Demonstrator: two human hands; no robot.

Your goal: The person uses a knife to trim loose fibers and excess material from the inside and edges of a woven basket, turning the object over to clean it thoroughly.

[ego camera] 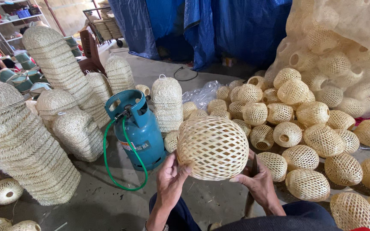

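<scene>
**Woven ball held in both hands, over the floor**

Left to right:

- Tall stacks of pale nested woven bamboo shades (20,141) fill the left side, more stacks behind them.
- Teal steel gas cylinder (137,128) stands upright on the floor, green rubber hose (120,171) looping off its valve down to the concrete.
- Left hand (171,177): fingers curled onto the lower left of the round open-lattice bamboo lampshade (214,147), thumb up on its side. Clamped on it.
- The lampshade sits between both hands, off the ground, in front of the person's knees, just right of the cylinder.
- Right hand (260,182): palm and fingers pressed against the lower right of the shade. A thin dark tool seems tucked in this hand too (can't tell what it is).
- Judgement: lattice looks light and springy, so hold with spread fingers and little squeeze; turn it by walking the fingers, not twisting.
- Right: loose pile of similar small bamboo lattice balls (305,128), plus a big clear plastic sack (343,38) full of them.

Surface: dusty grey concrete floor (108,205). Room: workshop, blue tarpaulin (219,25) hung at the back, shelving far left.
</scene>
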